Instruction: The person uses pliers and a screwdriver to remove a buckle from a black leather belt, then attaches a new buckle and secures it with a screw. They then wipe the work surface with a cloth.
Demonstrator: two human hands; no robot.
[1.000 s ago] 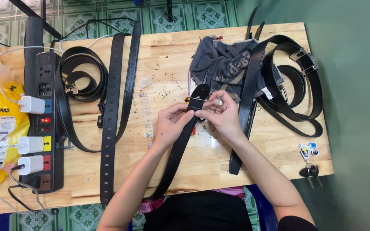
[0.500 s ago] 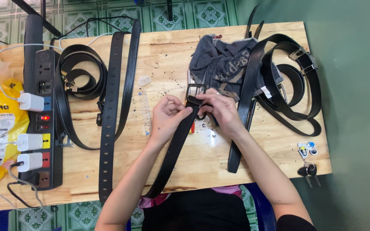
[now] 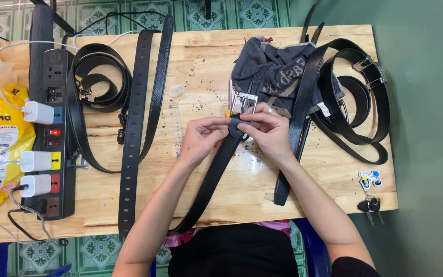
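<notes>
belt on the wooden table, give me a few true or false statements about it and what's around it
1. Both hands, left hand and right hand, grip the black belt near its metal buckle. True.
2. The belt lies wholly on the table. False: its far end hangs over the near edge.
3. The power strip is on the person's right. False: it sits at the left.
4. Keys lie near the table's right corner. True.
5. A grey cloth lies beyond the buckle. True.
</notes>
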